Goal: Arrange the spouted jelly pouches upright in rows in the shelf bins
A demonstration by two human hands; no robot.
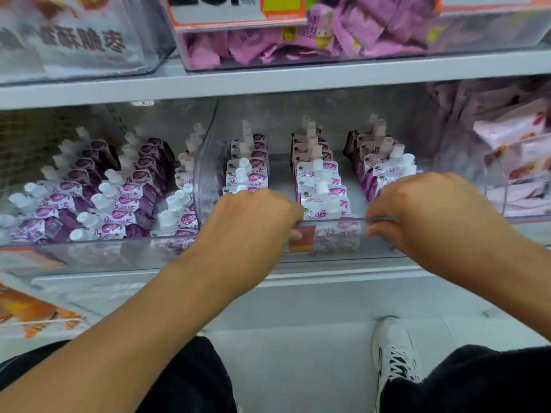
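Note:
A clear plastic shelf bin [205, 162] in the middle holds three rows of purple and white spouted jelly pouches [320, 186], standing upright with white caps up. My left hand [253, 222] grips the bin's front rim at its left part, fingers curled over the edge. My right hand [417, 210] grips the same rim at its right part, fingers hooked over it. Both hands cover the front pouches of the left and right rows. A second clear bin [98, 242] to the left holds more pouches [119, 189] in leaning rows.
Another bin [507, 186] at the right holds pink and white snack packs. The shelf above [268, 79] carries bins of pink wrapped sweets [298, 40]. An orange price label [301, 238] sits on the middle bin's front. My shoe [393, 353] stands on the pale floor below.

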